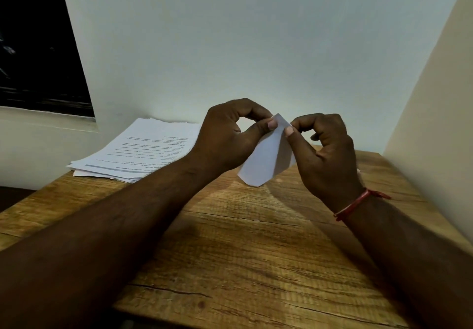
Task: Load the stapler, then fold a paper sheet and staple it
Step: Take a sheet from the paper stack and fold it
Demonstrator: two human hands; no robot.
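Pinching folded paper [266, 159] at its top edge: left hand [225, 134], right hand [327, 149], above table [256, 239].

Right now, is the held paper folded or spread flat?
Folded: the paper shows overlapping flaps and a pointed end; left hand and right hand pinch it.

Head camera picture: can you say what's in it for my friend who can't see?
Two bare hands hold up a small folded white paper above a wooden table, the left hand and right hand each pinching its top edge. A stack of printed sheets lies at the table's far left, by a pale wall. No stapler shows.
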